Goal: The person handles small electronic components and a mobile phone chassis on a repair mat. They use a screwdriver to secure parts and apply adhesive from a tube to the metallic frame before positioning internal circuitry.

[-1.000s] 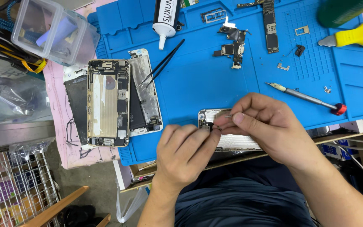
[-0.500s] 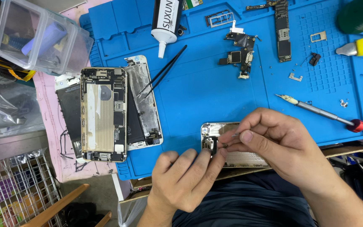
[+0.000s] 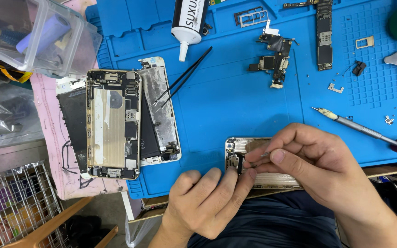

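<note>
Head view: the opened phone housing (image 3: 246, 158) lies at the near edge of the blue work mat (image 3: 235, 105), half under both hands. The left hand (image 3: 207, 206) presses its fingertips against the housing's left end, steadying it; its grip is not closed round anything. The right hand (image 3: 318, 170) pinches something small and thin over the housing; what it is cannot be made out. The housing looks light, stiff and thin-walled, with delicate parts inside, so it is probably best held by its edges.

Around it: a precision screwdriver (image 3: 359, 128) lies just beyond the right hand, and loose screws (image 3: 388, 120) sit near its red end. Black tweezers (image 3: 184, 78), a glue tube (image 3: 189, 23), a second gutted phone (image 3: 113, 124), a logic board (image 3: 324, 34) and a flex assembly (image 3: 274, 57) lie well apart. Nothing blocks the hands.
</note>
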